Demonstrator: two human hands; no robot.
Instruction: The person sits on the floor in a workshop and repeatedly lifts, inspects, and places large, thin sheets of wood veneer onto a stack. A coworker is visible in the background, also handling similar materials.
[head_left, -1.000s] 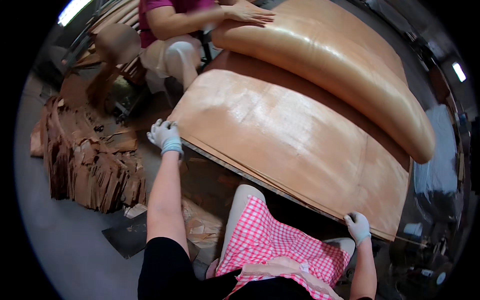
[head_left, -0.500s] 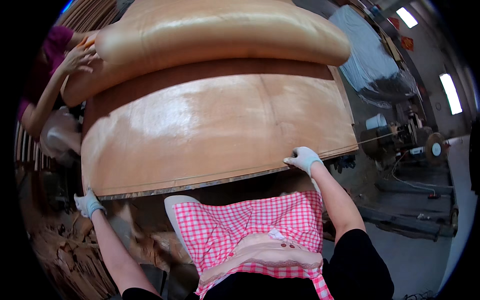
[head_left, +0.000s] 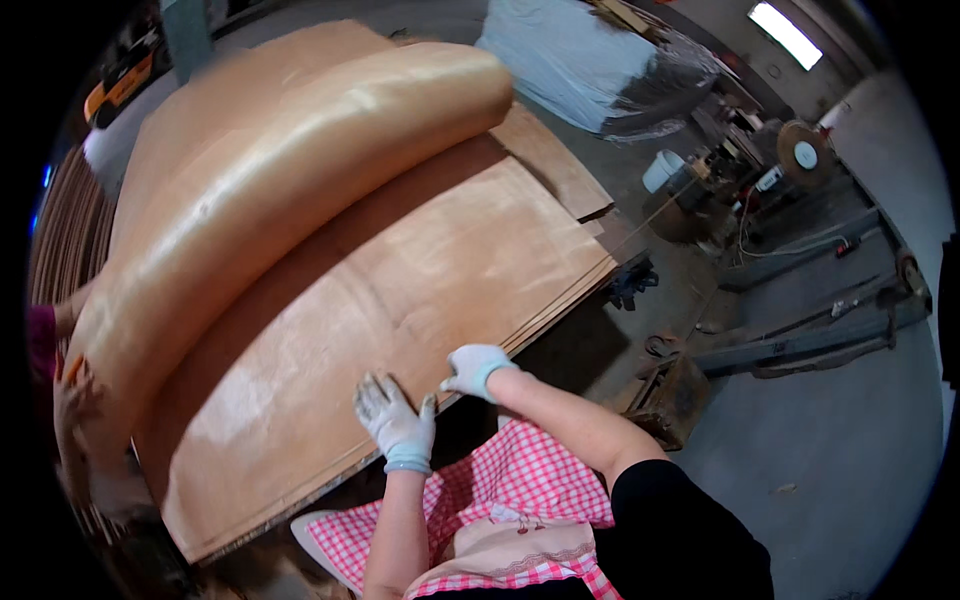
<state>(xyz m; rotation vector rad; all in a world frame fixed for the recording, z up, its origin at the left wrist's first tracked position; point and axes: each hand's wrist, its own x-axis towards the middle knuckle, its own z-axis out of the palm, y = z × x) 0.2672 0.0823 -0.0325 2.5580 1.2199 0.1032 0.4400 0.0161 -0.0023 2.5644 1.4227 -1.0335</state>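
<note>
A broad, thin tan wood sheet [head_left: 345, 330], like veneer, lies on a stack of similar sheets in front of me. Its far part curls back over itself in a large roll [head_left: 300, 150]. My left hand [head_left: 395, 425], in a white glove with a pale blue cuff, rests on the near edge with fingers spread flat. Just right of it, my right hand [head_left: 477, 372], gloved alike, is closed at the same edge. Its fingertips are partly hidden, so what it grips does not show. At the far left, another person's hand [head_left: 75, 390] touches the roll's end.
At right stands a machine with a round disc [head_left: 804, 155] and a dark metal frame [head_left: 790, 345]. A thin cord [head_left: 650, 220] runs from there toward the stack. Nearby are a white bucket [head_left: 662, 170], a wooden box [head_left: 668, 405] and a plastic-covered pile [head_left: 570, 60].
My view has swung right. My left hand has come from the sheet's left corner to beside my right hand. The roll now lies farther back, with more sheet visible behind it.
</note>
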